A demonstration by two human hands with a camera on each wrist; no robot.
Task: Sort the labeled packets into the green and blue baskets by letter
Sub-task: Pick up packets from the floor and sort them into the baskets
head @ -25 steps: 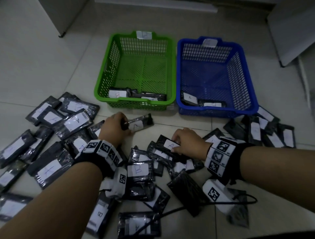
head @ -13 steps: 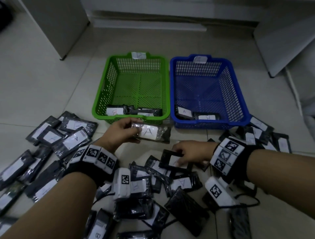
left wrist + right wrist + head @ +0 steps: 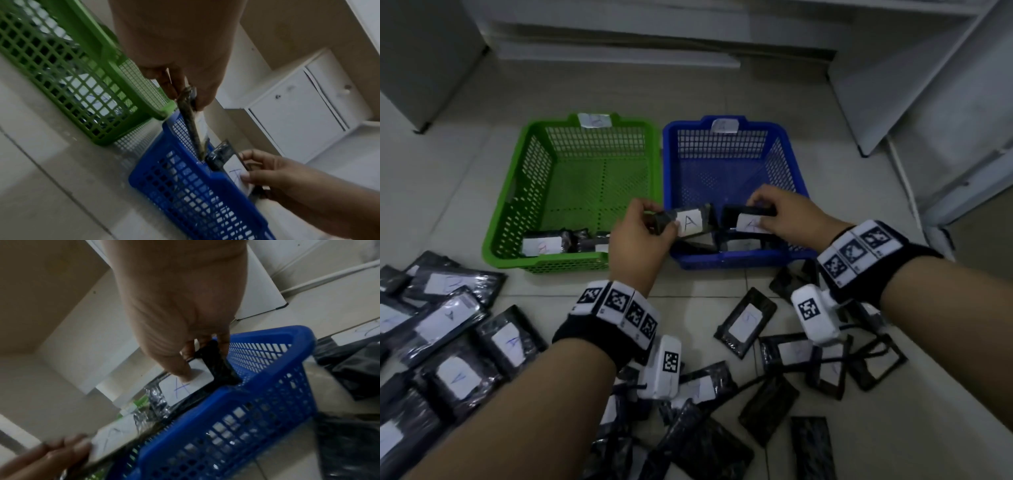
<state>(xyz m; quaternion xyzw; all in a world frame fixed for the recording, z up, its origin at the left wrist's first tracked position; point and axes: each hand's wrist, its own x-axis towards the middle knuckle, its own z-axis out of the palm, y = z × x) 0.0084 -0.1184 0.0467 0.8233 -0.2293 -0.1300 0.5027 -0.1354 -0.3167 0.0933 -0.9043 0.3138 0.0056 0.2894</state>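
Note:
My left hand (image 3: 650, 222) pinches a dark packet labelled A (image 3: 690, 222) by its left end, over the near left corner of the blue basket (image 3: 726, 262). My right hand (image 3: 774, 216) pinches a second packet labelled A (image 3: 748, 221) over the same basket's near side. In the left wrist view that left packet (image 3: 192, 123) hangs edge-on above the blue basket rim (image 3: 179, 164). In the right wrist view my thumb (image 3: 183, 369) presses the white label of the right packet (image 3: 185, 386). The green basket (image 3: 517, 212) stands left of the blue one with a few packets inside, one labelled B (image 3: 541, 245).
Many dark labelled packets lie spread on the tiled floor, a large heap at the left (image 3: 448, 325) and more under my forearms and to the right (image 3: 746, 320). White cabinets (image 3: 928, 85) stand behind and right of the baskets. Each basket carries a paper tag on its far rim.
Both hands rose from the floor pile and moved forward, each carrying its A packet, and now hang over the blue basket's near side. The camera view has tilted forward.

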